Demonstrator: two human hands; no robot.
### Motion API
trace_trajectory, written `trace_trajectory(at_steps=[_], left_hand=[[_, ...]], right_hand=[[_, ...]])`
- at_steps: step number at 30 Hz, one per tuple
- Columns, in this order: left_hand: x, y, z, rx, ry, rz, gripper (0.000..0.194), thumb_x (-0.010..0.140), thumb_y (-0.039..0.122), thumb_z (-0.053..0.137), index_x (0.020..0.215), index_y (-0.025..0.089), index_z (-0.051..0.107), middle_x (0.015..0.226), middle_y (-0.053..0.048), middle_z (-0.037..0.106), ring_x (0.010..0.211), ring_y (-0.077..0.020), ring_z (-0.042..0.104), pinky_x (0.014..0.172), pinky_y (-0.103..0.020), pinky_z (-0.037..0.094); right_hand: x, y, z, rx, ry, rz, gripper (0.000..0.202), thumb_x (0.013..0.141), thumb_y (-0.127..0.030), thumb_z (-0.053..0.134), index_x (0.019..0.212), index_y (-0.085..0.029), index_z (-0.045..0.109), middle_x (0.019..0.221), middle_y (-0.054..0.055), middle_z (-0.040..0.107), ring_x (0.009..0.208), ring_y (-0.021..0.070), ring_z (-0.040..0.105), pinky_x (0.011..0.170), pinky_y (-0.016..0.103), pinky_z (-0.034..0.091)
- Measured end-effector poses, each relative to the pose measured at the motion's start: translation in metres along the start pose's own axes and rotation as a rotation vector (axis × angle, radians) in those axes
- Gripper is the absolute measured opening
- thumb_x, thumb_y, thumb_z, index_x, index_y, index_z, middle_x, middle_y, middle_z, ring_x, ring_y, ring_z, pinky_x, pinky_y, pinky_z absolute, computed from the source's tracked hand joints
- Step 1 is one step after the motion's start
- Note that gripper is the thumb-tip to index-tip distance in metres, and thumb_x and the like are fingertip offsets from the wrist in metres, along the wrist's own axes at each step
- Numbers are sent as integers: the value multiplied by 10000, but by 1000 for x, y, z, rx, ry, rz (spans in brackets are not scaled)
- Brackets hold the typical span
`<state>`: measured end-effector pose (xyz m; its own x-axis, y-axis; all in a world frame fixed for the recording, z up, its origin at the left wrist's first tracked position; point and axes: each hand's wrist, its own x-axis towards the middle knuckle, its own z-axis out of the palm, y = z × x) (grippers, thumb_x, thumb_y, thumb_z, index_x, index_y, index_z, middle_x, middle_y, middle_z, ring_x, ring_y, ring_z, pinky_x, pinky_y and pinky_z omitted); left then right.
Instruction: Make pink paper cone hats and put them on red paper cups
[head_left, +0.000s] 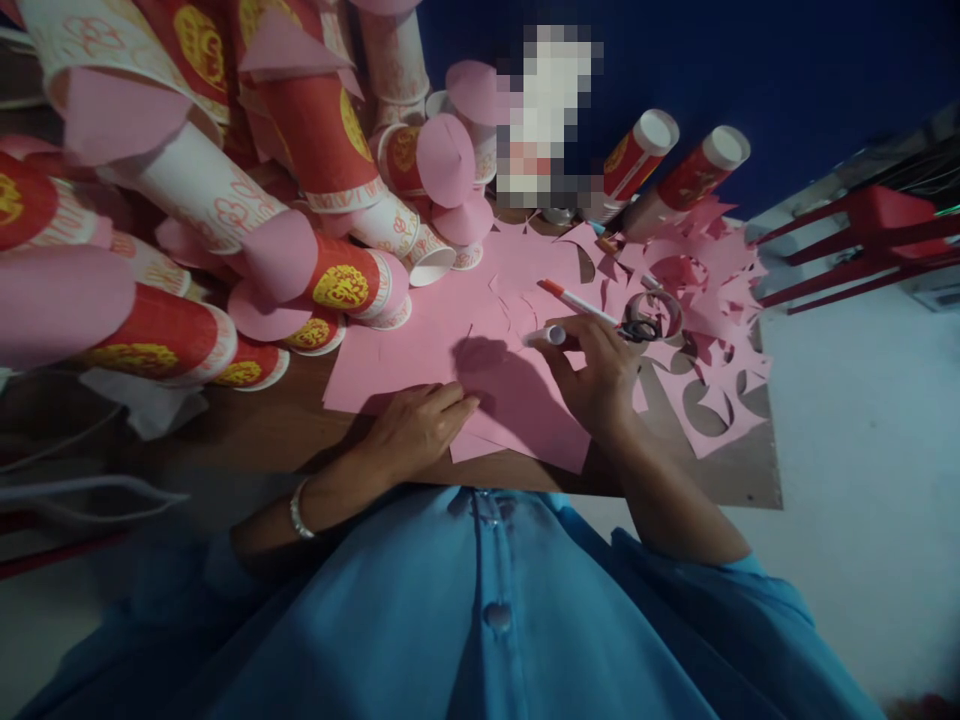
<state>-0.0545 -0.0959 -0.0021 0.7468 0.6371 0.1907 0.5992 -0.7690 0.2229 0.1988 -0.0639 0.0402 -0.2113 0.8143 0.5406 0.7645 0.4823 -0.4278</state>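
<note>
Pink paper sheets [420, 340] lie overlapped on the wooden table. My left hand [420, 425] rests on their near edge, fingers stretched out flat with nothing held. Above the sheets, my right hand [600, 375] pinches a short white tube [553, 335]; its exact kind does not show. Just beyond that hand lies a white pen with an orange end [574, 300]. Beside it are dark scissors handles [639, 330] and a roll of tape [675, 312]. Faint curved lines or cuts show on the paper near the tube.
At the left, stacked red and white paper cups [337, 280] carry pink paper cones [281, 255]. Pink offcuts with round holes [709, 410] cover the table's right side. Two upright cup stacks [645, 150] stand at the back. A red stool [885, 215] is at the far right.
</note>
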Motion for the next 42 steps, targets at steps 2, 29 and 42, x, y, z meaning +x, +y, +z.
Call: trace_trajectory(at_steps=[2,29,42], left_hand=[[0,-1,1,2,-1,7,208,1018,100,511,1061,163,705,867,-42,663,799,-188,642,666,-317,515],[1,1,-1,10,-30,-25,317,1018,98,504,1277,175,670,902,-41,702,817,-182,685,684,-312,540],[-1,-4,4,-17,-19,15,285,1053,135,432,935,166,689,810,-36,629,760,-185,609,642,-331,469]], right_hand=[[-2,-8,-2,49,-36,19,32,999,-214,656,993,-236,678,903,42,741,780,177,704,717,319,593],[0,12,14,-31,-139,-65,98,1029,-271,618,1008,-194,675,901,65,734,728,173,677,646,290,520],[-9,-18,7,178,-115,-20,36,1007,-243,666,1004,-208,672,894,43,734,772,162,695,680,285,572]])
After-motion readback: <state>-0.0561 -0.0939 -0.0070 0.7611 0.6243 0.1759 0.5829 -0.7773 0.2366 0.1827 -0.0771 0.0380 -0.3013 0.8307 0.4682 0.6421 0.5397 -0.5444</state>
